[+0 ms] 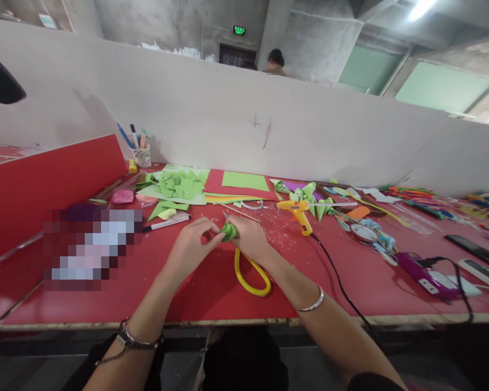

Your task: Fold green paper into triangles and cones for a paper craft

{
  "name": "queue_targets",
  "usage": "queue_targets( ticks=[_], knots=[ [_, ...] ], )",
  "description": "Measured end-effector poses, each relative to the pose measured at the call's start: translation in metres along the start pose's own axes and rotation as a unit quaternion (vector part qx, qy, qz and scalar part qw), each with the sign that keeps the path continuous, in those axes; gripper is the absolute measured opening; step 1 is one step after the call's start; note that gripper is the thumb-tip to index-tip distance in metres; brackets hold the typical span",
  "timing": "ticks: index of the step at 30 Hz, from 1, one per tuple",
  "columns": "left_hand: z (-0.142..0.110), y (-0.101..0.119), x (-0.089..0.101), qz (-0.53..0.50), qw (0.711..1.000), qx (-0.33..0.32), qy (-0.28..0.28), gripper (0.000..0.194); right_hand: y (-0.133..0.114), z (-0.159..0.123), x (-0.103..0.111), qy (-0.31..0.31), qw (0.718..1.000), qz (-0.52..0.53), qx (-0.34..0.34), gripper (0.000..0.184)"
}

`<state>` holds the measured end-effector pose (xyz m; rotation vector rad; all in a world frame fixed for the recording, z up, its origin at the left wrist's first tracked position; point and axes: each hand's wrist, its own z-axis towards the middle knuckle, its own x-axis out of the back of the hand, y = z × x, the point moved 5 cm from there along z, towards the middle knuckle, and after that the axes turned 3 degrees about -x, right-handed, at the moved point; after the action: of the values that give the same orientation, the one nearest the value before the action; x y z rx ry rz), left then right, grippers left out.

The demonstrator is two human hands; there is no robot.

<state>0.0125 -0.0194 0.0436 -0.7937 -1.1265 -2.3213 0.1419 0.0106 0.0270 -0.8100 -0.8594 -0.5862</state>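
Observation:
A small rolled green paper piece point(229, 232) with darker stripes is between my two hands, above the red tabletop. My left hand point(196, 239) is closed in a pinch at its left side. From the right, my right hand point(249, 234) wraps closed fingers around it. A thick yellow loop point(252, 293), shaped like a scissors handle, sticks out below my right hand. A grey pointed tip point(225, 215) shows just above the fingers; whether it joins the loop is hidden by the hand.
A yellow glue gun point(300, 214) with a black cord lies to the right, near green paper cones point(309, 191). Green paper pieces point(179, 184), a marker point(169, 222) and a pen cup point(142, 156) are at left. A purple power strip point(426, 277) sits far right. A white partition point(212, 119) stands behind.

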Motion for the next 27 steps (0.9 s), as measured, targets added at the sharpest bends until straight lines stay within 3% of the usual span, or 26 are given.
queue_targets(
  ticks=[8, 16, 19, 22, 27],
  knots=[
    [-0.001, -0.002, -0.003, -0.022, 0.999, 0.032, -0.002, 0.019, -0.004, 0.000, 0.000, 0.008, 0.997, -0.070, 0.020, 0.006],
    [-0.001, -0.006, -0.004, -0.064, 0.996, 0.059, 0.002, 0.021, -0.008, -0.001, 0.002, 0.010, 0.999, -0.044, 0.031, 0.005],
    [-0.001, -0.001, -0.001, -0.056, 0.998, 0.036, 0.004, 0.011, -0.006, 0.000, 0.003, 0.003, 1.000, 0.006, 0.013, 0.005],
    [-0.001, 0.005, 0.003, -0.019, 1.000, 0.005, 0.011, 0.022, -0.002, 0.000, 0.003, 0.011, 0.999, 0.049, 0.000, 0.008],
    [-0.001, 0.009, 0.004, 0.017, 0.998, -0.055, -0.003, 0.021, 0.005, 0.001, 0.000, 0.022, 0.996, 0.085, -0.006, 0.012]
  ],
)
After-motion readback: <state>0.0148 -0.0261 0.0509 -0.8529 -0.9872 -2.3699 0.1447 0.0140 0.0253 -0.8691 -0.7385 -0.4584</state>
